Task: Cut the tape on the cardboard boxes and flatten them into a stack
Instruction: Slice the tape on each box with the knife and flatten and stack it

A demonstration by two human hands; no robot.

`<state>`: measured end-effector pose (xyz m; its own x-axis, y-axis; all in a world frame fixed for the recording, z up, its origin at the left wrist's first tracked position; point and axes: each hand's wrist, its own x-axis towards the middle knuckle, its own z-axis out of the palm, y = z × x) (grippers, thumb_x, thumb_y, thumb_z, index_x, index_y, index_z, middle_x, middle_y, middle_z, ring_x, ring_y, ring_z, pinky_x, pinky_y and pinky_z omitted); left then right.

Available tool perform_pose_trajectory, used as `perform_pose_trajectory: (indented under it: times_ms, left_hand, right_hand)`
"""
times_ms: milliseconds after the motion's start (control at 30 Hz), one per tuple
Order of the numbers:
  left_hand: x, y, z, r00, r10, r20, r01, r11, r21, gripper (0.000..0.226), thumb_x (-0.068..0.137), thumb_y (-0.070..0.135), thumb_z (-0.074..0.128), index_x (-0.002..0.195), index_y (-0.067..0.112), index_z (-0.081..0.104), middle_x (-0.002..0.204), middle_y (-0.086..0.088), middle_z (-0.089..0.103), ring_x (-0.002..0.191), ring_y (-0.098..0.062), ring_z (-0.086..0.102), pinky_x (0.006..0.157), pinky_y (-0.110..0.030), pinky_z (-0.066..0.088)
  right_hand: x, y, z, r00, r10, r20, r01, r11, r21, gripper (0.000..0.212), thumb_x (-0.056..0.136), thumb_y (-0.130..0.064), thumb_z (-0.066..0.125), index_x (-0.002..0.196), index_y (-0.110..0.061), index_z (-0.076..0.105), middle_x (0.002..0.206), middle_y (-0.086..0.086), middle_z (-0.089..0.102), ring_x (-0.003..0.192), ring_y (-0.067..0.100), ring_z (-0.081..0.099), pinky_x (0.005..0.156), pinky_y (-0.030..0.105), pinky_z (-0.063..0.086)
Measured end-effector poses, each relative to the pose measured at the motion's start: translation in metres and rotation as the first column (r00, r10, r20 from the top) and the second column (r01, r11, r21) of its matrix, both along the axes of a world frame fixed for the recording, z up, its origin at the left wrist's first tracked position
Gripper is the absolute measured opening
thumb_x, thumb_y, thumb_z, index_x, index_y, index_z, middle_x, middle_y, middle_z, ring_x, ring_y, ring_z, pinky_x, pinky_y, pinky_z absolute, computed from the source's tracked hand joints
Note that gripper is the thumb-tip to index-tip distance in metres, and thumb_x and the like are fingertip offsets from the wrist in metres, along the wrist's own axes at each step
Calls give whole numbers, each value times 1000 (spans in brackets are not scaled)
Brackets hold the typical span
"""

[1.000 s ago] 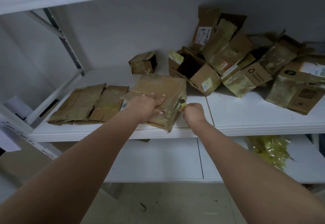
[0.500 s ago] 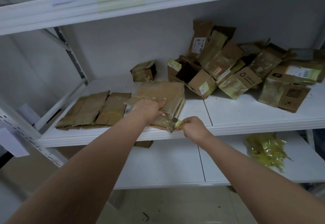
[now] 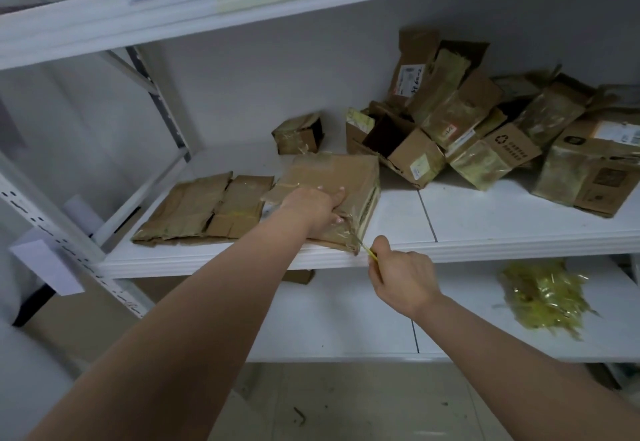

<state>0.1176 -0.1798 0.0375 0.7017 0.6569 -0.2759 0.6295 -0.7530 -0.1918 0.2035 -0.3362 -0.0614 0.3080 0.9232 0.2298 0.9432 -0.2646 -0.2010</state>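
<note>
Our left hand [image 3: 313,206] presses flat on the box [image 3: 332,194] at the shelf's [image 3: 519,232] front edge so it stays put. Our right hand [image 3: 401,277] pinches a yellow tape strip [image 3: 369,252], pulling it off the box's near corner.

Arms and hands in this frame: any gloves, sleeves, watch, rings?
None visible. Both forearms are bare up to the frame edge, with no sleeve showing. The left hand and right hand have no gloves, and no watch, wristband or ring shows. Fingernails look short and unpainted.
</note>
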Motion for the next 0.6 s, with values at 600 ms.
perform_pose_trajectory:
  times_ms: [600]
  left_hand:
    - [-2, -1, 9, 996, -81, 44, 82, 996, -22, 99, 78, 68, 60, 154, 23, 15, 150, -8, 40, 133, -29, 41, 102, -34, 37]
  right_hand:
    - [-27, 23, -22, 984, -160, -77, 137, 958, -251, 36, 85, -3, 43, 118, -9, 31, 60, -2, 42, 49, 15, 38, 45, 27, 26]
